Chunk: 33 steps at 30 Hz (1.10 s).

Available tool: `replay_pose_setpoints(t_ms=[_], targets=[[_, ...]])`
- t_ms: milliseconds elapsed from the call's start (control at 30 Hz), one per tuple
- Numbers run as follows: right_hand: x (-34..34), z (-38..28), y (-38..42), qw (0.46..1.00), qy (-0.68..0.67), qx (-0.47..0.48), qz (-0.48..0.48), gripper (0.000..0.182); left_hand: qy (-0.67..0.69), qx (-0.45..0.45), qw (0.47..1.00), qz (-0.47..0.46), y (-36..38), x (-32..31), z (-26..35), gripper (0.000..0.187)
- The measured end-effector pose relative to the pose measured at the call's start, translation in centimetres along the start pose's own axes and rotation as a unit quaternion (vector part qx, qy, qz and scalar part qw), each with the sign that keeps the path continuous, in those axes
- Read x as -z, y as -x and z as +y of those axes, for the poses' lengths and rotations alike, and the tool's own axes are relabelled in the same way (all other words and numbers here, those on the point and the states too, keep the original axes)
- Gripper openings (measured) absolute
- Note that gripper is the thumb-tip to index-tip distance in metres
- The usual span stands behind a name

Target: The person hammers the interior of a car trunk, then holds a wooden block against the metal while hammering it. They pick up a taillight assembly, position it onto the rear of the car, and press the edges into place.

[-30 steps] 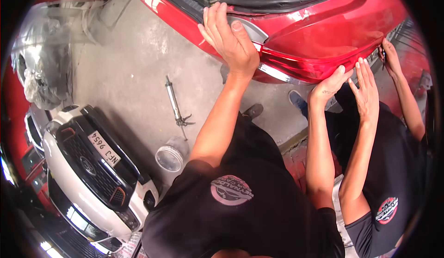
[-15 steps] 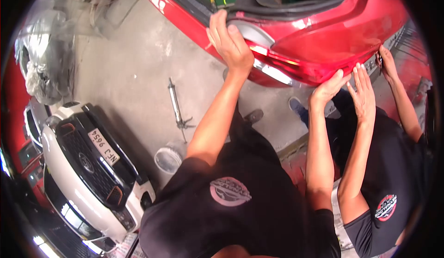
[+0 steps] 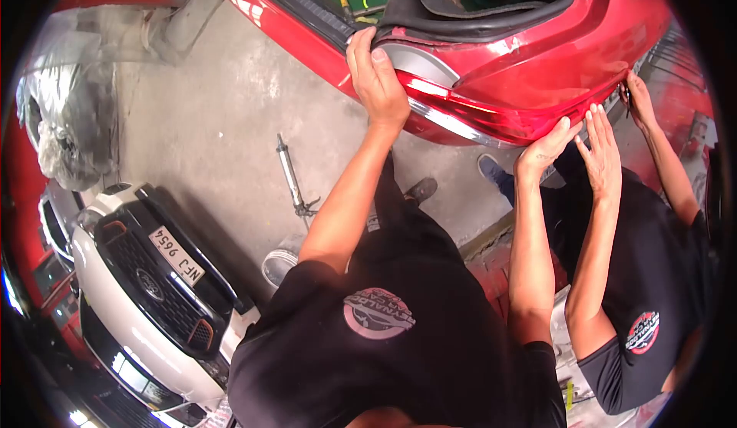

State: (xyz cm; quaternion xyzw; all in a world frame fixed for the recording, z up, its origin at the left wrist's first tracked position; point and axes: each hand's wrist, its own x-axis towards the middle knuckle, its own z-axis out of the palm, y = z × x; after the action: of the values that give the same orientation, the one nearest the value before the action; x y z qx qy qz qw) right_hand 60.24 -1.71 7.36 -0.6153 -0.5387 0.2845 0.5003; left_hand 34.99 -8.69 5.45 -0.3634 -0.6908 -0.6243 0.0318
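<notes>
The rear corner of a red car (image 3: 530, 59) stands in front of me, with its long red tail light (image 3: 453, 109) facing my body. My left hand (image 3: 378, 86) lies against the tail light's inner end beside the rear opening, fingers stretched upward and thumb apart. My right hand (image 3: 543, 152) presses extended fingers against the light's outer end; its palm is partly hidden. Close beside it, a co-worker's flat hand (image 3: 603, 155) touches the same edge. The co-worker's other hand (image 3: 639, 99) is farther right at the car, holding a small dark object I cannot make out.
A caulking gun (image 3: 290, 175) and a clear plastic tub (image 3: 278, 265) are on the concrete floor at left. A white front bumper with a black grille (image 3: 153, 282) lies farther left. Plastic-wrapped parts (image 3: 73, 113) stand behind it. The co-worker (image 3: 652, 274) is close on my right.
My view has shifted slightly, and the car's left side appears a little farther left. My left hand appears slightly left and lower along the light. My right hand and the co-worker's hands keep their places.
</notes>
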Motion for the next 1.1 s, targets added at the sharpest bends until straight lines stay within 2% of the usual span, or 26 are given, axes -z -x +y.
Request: replay_pose_setpoints(t_ms=[167,267,333,500,533,567,633,700,767,867,933,1100], targets=[[-0.7,0.5,-0.2,0.999,-0.015,-0.033,0.013,0.079,0.014,0.013,1.0,-0.017,-1.0,1.4,-1.1,0.043],[-1.2,-0.2,-0.2,0.999,-0.047,-0.016,0.014,0.076,0.03,0.003,0.999,-0.02,-2.1,-0.3,-1.6,0.041],[-0.8,-0.3,-0.2,0.999,-0.038,-0.005,0.006,0.075,0.04,0.014,0.999,-0.026,-1.0,0.7,-1.5,0.041],[-0.3,1.2,-0.7,0.999,-0.038,0.026,0.016,0.076,0.006,0.0,0.996,-0.092,-1.6,1.4,-0.3,0.04],[0.1,1.8,-0.8,0.999,-0.044,0.0,0.018,0.078,-0.001,-0.017,0.993,-0.116,-1.5,1.7,0.3,0.04],[0.3,1.4,-0.8,0.999,-0.029,-0.003,0.014,0.077,-0.006,-0.032,0.99,-0.14,-0.9,2.2,1.0,0.043],[0.9,1.1,-0.9,0.999,-0.013,0.035,-0.003,0.074,-0.043,-0.081,0.969,-0.229,0.6,3.4,2.4,0.065],[1.8,1.7,-1.3,1.0,-0.003,-0.004,-0.011,0.079,-0.074,-0.067,0.953,-0.285,2.1,3.0,5.0,0.088],[3.0,1.0,-1.6,0.997,-0.015,-0.041,-0.056,0.083,-0.121,-0.073,0.953,-0.268,2.6,1.6,5.3,0.1],[4.5,-0.6,-1.6,0.994,-0.036,-0.054,-0.083,0.084,-0.1,-0.06,0.953,-0.278,2.2,1.3,5.5,0.104],[5.1,-0.2,-1.6,0.993,-0.016,-0.026,-0.115,0.086,-0.099,-0.047,0.953,-0.281,2.5,1.2,5.1,0.107],[4.7,0.9,-2.5,0.995,-0.028,-0.019,-0.097,0.085,-0.094,-0.052,0.961,-0.257,2.6,0.4,4.6,0.111]])
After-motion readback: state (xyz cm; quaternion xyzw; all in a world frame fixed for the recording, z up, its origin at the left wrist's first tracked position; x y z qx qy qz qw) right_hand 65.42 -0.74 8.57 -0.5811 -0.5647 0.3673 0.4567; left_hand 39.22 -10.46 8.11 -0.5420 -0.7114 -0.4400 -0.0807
